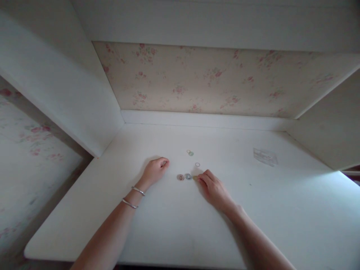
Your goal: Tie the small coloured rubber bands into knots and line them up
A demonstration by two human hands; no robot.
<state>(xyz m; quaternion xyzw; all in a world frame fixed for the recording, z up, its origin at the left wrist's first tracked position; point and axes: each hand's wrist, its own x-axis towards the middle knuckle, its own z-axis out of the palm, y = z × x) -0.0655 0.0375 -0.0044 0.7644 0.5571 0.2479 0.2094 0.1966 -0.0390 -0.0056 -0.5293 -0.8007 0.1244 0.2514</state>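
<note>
My right hand (pixel 215 189) pinches a small yellowish rubber band (pixel 195 177) at the tabletop. Just left of it lies a cluster of grey-blue rubber bands (pixel 188 176), and beside that a cluster of brownish-pink ones (pixel 180 177). A single reddish band (pixel 197 164) rests slightly above my right fingertips. Farther back are a few green and yellowish bands (pixel 191 153). Left of all these, my left hand (pixel 154 170) rests on the table with its fingers curled closed; what they hold, if anything, is hidden.
A clear plastic bag (pixel 265 156) lies flat on the white table (pixel 157 232) at the right. White panels rise at the left (pixel 92 108) and right sides, with a low ledge (pixel 197 119) along the back. An overhead panel (pixel 213 26) hangs above the flowered wall.
</note>
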